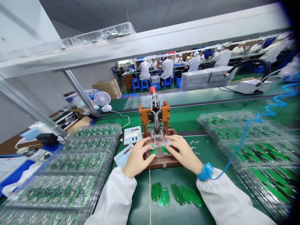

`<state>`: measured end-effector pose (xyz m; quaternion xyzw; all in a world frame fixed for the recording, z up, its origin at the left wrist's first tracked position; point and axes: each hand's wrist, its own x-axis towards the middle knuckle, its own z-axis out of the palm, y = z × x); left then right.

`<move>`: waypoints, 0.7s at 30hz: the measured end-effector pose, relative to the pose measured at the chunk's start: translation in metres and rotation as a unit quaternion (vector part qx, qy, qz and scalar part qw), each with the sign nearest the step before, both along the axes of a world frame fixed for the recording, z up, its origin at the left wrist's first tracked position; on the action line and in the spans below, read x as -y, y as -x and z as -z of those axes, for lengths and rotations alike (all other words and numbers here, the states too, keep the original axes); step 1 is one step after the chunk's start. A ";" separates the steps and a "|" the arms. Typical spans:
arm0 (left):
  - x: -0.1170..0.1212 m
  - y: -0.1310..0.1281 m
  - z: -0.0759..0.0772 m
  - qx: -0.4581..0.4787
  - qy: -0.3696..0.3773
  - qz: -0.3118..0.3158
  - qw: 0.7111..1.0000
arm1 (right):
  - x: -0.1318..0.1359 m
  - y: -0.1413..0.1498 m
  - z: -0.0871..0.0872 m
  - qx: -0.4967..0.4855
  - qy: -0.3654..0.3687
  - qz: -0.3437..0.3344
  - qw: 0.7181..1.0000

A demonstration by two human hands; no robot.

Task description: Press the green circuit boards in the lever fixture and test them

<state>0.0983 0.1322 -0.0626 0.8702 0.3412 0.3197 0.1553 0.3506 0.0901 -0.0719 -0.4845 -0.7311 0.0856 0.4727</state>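
The left hand and right hand lie side by side on a clear acrylic plate, fingers extended and slightly curved. Neither hand is closed, though I cannot tell whether they are gripping the plate. Green circuit boards show just beneath the fingertips, on the near part of an orange-framed bench press. Nearer still, a row of loose green boards lies on the green bench mat, and tiny white pieces are scattered to the right of the press. Clear trays of boards are stacked on both sides — the left stack and the right stack. A blue wrist strap circles the right wrist, its coiled cord running off to the far right.
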 end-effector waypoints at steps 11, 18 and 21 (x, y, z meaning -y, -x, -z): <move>0.065 -0.042 0.035 0.058 -0.131 0.207 0.968 | -0.096 0.007 -0.157 -0.161 -0.018 0.029 0.986; 0.063 -0.042 0.048 0.044 -0.075 0.221 0.971 | -0.114 0.034 -0.221 -0.186 0.057 -0.077 0.978; 0.063 -0.041 0.050 0.042 -0.074 0.226 0.970 | -0.068 0.040 -0.221 -0.151 -0.089 -0.105 0.979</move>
